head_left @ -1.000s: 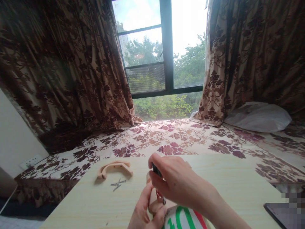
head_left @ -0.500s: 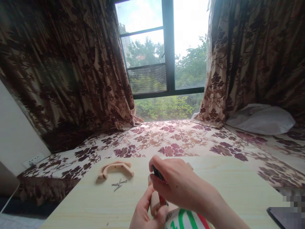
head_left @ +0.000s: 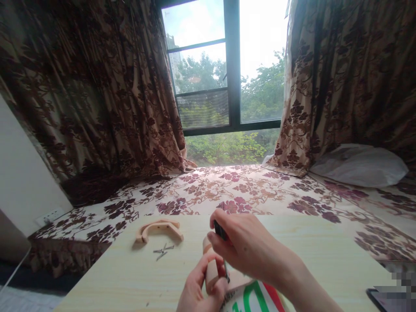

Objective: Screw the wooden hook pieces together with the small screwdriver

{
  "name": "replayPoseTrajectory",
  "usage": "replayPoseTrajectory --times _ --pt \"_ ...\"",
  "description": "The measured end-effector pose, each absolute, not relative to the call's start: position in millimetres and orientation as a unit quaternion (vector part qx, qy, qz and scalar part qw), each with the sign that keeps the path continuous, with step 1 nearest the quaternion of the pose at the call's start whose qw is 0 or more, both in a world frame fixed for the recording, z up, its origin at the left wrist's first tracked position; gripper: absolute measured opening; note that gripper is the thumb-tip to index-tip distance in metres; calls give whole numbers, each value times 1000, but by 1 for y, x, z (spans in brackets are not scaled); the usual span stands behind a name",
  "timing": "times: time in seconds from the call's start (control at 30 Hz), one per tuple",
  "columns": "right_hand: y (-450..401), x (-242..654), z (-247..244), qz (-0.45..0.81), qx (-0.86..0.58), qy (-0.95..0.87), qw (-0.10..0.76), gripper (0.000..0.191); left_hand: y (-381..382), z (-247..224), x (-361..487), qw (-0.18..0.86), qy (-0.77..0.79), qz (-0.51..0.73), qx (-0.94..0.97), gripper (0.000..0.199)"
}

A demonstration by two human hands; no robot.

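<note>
My right hand (head_left: 242,242) is closed round the black handle of a screwdriver (head_left: 220,230), whose shaft points down. The tool's lower end meets a light wooden piece (head_left: 212,275) near my left thumb. My left hand (head_left: 203,286) grips this wooden piece from the left at the table's near edge. Just below my right wrist lies a white packet with green and red print (head_left: 251,299). Two curved wooden parts (head_left: 159,227) rest on the table at the left, with several screws (head_left: 163,250) in front of them.
The pale wooden table (head_left: 113,277) carries a dark flat device (head_left: 377,299) at its right edge. Behind are a flower-patterned cover (head_left: 234,186), a window between curtains, and a white plastic bag (head_left: 359,164) at the right. A wall socket is at the left.
My right hand has risen slightly and shifted right with the screwdriver, showing more of its shaft. My left hand keeps its hold. The whole view has shifted slightly.
</note>
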State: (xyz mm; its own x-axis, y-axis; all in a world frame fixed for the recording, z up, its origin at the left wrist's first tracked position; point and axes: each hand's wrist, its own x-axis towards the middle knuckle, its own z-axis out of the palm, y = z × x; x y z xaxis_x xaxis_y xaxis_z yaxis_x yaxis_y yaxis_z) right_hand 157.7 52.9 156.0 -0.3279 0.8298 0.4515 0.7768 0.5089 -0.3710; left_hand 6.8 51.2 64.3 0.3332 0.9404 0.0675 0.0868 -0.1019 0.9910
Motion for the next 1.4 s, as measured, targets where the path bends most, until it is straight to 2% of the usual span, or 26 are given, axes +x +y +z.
replayPoseTrajectory --times 0.33,0.57,0.73,0.93,1.07,1.27,1.4 --pt "52 163 160 45 -520 -799 298 15 51 64 7 509 415 413 632 20" --pt "49 163 164 76 -460 -821 331 18 52 62 7 512 414 417 627 15" --pt "54 161 160 68 -481 -808 334 23 53 62 7 508 418 419 626 17" --pt "51 163 163 96 -415 -835 349 15 51 64 6 500 422 411 635 15" --pt "52 163 163 106 -432 -826 347 20 52 63 6 503 420 410 634 13" --pt "55 165 160 81 -450 -814 359 15 52 61 7 484 416 423 643 23" --pt "55 166 161 80 -430 -824 358 16 50 64 8 495 418 418 637 23"
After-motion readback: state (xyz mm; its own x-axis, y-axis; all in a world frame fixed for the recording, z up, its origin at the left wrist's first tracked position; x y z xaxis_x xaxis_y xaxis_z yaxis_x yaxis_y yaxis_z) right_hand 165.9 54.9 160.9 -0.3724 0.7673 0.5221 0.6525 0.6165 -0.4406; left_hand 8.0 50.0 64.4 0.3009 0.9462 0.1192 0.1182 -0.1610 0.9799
